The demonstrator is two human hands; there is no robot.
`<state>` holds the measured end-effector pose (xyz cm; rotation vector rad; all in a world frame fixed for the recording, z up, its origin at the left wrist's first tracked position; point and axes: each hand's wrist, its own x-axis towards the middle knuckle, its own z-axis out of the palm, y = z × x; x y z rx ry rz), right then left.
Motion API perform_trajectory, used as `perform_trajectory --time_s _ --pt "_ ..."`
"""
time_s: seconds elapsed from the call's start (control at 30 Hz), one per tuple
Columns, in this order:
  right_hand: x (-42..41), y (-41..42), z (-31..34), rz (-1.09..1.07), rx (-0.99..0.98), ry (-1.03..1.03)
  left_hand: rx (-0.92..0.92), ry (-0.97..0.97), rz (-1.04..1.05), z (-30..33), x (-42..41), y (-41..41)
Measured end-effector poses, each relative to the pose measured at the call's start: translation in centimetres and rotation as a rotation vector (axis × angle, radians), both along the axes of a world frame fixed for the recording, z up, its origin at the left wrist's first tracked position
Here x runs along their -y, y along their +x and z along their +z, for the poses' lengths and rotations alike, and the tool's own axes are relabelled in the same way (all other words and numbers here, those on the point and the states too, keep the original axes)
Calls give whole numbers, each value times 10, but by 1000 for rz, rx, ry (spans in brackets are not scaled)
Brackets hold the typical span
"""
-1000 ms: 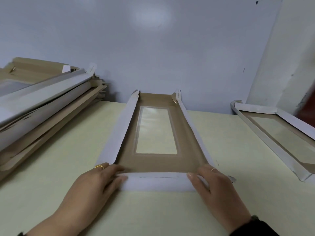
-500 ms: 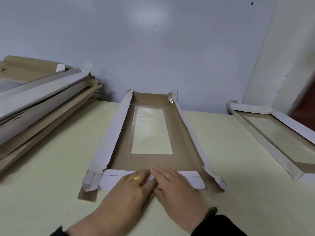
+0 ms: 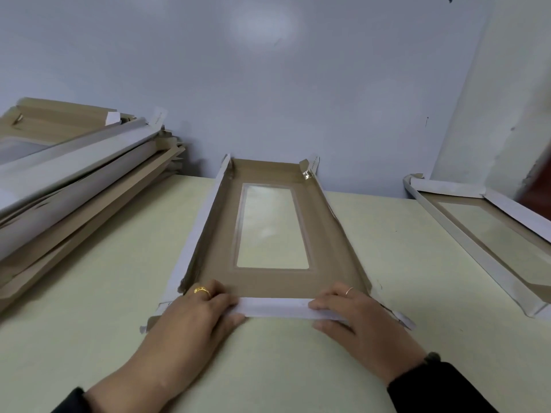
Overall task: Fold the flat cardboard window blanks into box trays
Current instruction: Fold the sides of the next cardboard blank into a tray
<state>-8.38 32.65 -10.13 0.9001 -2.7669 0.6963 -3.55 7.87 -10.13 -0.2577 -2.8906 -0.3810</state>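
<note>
A brown cardboard window blank (image 3: 325, 234) with a clear film window lies lengthwise in the middle of the table, its far end against the wall. Its long side flaps and far flap stand raised. The near white end flap (image 3: 275, 308) is folded up between my hands. My left hand (image 3: 196, 317) grips the flap's left end, fingers over the top and thumb in front. At the flap's right end, my right hand (image 3: 354, 317) grips it the same way.
A tall slanted stack of cardboard pieces (image 3: 68, 186) fills the left side of the pale table (image 3: 89, 293). One folded tray (image 3: 489, 242) lies at the right edge. A blue-grey wall (image 3: 268, 84) closes the back.
My hands moved apart from the middle of the flattened near flap to its two ends. The flap has come up from lying flat.
</note>
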Motion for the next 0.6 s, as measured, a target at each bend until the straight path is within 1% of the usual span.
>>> perform_trajectory --time_s 0.07,0.17,0.2,0.3,0.33,0.4,0.47,0.5,0.6 --pt "5 -1 3 -20 -75 -13 -60 -45 28 7 -3 -1" --pt "13 -7 7 -93 -374 126 -179 -136 18 9 -4 -10" --pt "18 -8 8 -134 -428 166 -212 -162 35 10 -7 -11" --pt "27 -15 8 -181 -474 301 -208 -215 49 8 -21 -15" --pt "30 -15 6 -198 -454 314 -171 -216 33 7 -26 -16" --pt "34 -18 -1 -200 -474 295 -78 -226 36 6 -34 -21" --pt "39 -17 -7 -188 -416 303 5 -215 37 -3 -34 -30" --pt "41 -18 -10 -173 -353 331 51 -188 25 -9 -32 -35" --pt "34 -29 -19 -132 -39 308 145 -101 22 -16 -25 -44"
